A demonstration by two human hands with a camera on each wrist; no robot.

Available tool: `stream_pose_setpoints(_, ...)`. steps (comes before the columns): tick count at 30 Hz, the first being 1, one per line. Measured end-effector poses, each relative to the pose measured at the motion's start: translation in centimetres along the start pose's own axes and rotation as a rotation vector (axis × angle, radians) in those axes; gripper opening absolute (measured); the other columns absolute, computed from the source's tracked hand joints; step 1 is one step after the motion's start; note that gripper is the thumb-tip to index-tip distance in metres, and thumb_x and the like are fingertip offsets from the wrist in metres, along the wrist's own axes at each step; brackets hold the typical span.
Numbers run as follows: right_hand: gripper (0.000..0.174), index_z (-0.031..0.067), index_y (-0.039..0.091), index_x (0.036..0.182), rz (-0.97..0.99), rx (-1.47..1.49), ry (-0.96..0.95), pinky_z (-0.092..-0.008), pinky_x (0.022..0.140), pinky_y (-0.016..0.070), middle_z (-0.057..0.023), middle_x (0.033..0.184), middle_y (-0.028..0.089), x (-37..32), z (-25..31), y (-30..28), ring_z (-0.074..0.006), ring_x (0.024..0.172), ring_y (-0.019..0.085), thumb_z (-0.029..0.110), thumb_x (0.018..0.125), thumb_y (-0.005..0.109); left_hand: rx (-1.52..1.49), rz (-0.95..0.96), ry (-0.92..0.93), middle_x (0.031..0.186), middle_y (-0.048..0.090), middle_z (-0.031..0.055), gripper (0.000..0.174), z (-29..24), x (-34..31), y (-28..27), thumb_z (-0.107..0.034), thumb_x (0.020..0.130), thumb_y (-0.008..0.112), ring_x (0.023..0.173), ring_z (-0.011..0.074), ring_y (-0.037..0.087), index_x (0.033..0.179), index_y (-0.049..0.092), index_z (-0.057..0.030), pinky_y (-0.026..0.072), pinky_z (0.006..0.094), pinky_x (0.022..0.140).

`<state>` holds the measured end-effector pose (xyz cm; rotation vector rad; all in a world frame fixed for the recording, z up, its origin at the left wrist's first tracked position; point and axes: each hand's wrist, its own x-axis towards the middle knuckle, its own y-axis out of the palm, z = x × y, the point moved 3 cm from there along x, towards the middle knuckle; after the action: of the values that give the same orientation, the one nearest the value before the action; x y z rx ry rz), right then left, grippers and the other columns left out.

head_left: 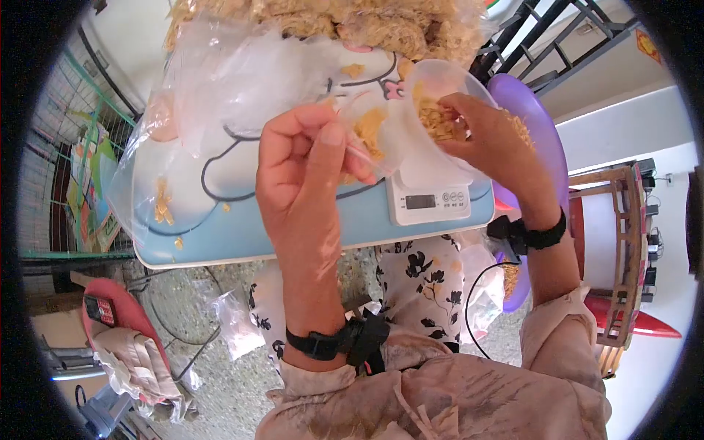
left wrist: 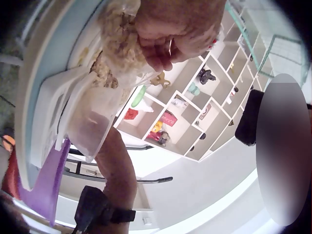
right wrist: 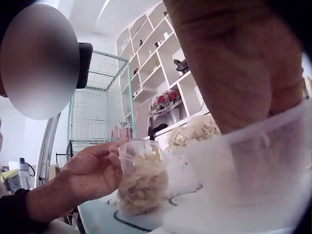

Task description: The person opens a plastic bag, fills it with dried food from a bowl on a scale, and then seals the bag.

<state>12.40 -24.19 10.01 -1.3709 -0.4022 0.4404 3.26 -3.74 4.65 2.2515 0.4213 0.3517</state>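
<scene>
My left hand (head_left: pixel 304 158) pinches the top edge of a clear zip bag (right wrist: pixel 142 180) between thumb and fingers. Pale yellow dried pieces (left wrist: pixel 124 46) fill much of the bag. To its right, a translucent plastic bowl (head_left: pixel 411 139) sits on a white kitchen scale (head_left: pixel 429 202) and contains dried strips (head_left: pixel 429 114). My right hand (head_left: pixel 495 136) reaches into the bowl with curled fingers gathered round some strips. In the right wrist view its fingertips are hidden behind the cloudy bowl wall.
A large plastic bag of dried pieces (head_left: pixel 381 29) lies at the table's far side. Loose clear plastic (head_left: pixel 235 88) covers the left part, with crumbs (head_left: pixel 163 202) nearby. A purple basin (head_left: pixel 546 139) stands at the right, and a green wire cage (head_left: pixel 81 147) at the left.
</scene>
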Motion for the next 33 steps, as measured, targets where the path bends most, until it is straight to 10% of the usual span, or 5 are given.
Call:
stream_pose_setpoints(10, 0.042, 0.0043, 0.056, 0.116, -0.513, -0.019, -0.065, -0.0391, 0.079, 0.0506, -0.0163, 0.110, 0.060, -3.1, -3.0, -2.8, -0.0290, 0.093, 0.061, 0.019, 0.080, 0.070, -0.075, -0.030, 0.030, 0.081, 0.058, 0.0043, 0.012, 0.5, 0.2, 0.2, -0.007, 0.093, 0.057, 0.064, 0.0115, 0.054, 0.103, 0.054, -0.0011, 0.0503, 0.0280, 0.058)
stream_pose_setpoints(12, 0.042, 0.0034, 0.055, 0.120, -0.550, 0.105, 0.180, -0.0387, 0.080, 0.0501, -0.0161, 0.108, 0.060, -4.0, -5.1, -1.8, -0.0268, 0.091, 0.061, 0.019, 0.083, 0.068, -0.058, -0.036, 0.046, 0.080, 0.058, 0.0040, 0.012, 0.5, 0.3, 0.2, -0.007, 0.093, 0.057, 0.064, 0.0114, 0.054, 0.103, 0.054, -0.0012, 0.0499, 0.0278, 0.058)
stream_pose_setpoints(24, 0.049, -0.0030, 0.046, 0.128, -0.346, 0.681, 0.368, -0.0266, 0.050, 0.0500, -0.0094, 0.079, 0.062, -4.8, -4.2, 1.2, -0.0125, 0.056, 0.057, 0.011, 0.084, 0.062, -0.045, -0.012, 0.124, 0.081, 0.057, 0.0033, 0.013, 0.2, 0.6, -0.2, -0.008, 0.093, 0.057, 0.065, 0.0117, 0.053, 0.105, 0.055, -0.0026, 0.0493, 0.0282, 0.057)
stream_pose_setpoints(33, 0.050, -0.0032, 0.048, 0.126, -0.257, 0.643, 0.431, -0.0277, 0.054, 0.0505, -0.0133, 0.104, 0.061, -6.9, -1.7, -0.2, -0.0156, 0.066, 0.061, 0.014, 0.082, 0.066, -0.067, -0.007, 0.153, 0.082, 0.058, 0.0038, 0.016, -0.2, 0.5, -0.5, -0.009, 0.093, 0.057, 0.065, 0.0127, 0.053, 0.107, 0.054, -0.0026, 0.0479, 0.0285, 0.059)
